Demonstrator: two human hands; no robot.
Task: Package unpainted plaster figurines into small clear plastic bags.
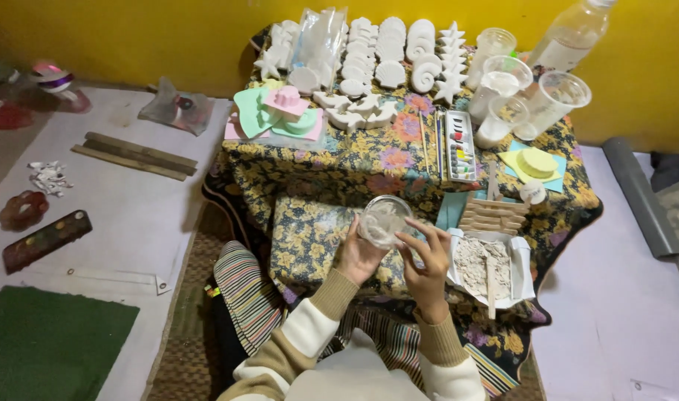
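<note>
1. Paint palette (pixel 46 239), long and dark with coloured wells, lies far left on the pale floor sheet (pixel 131 215), beside a reddish flower-shaped mould (pixel 23 210) and a few wooden sticks (pixel 135 156) further up.
2. Left hand (pixel 358 256) cups the clear plastic cup (pixel 384 220) from below and from its left side, fingers curled around the wall; it grips the cup.
3. The cup sits between both hands, just above the near edge of the floral cloth (pixel 339 178) covering the low table. It looks thin-walled and light, so it would likely flex or crack under a hard squeeze; the smooth plastic seems slippery too. Holding it low, palm under the base and fingers spread on the wall, looks the safest grip.
4. Right hand (pixel 427 267) meets the cup from the right, fingertips pinching its rim and side; it is partly closed on the cup.
5. A tray of whitish powder (pixel 482 266) with a wooden stick in it lies just right of the hands, with a row of flat wooden sticks (pixel 494 215) above it.
6. Further back stand white plaster shells and stars (pixel 399 56), a paint set (pixel 459 146), more clear cups (pixel 517 96) and a plastic bottle (pixel 573 33).
</note>
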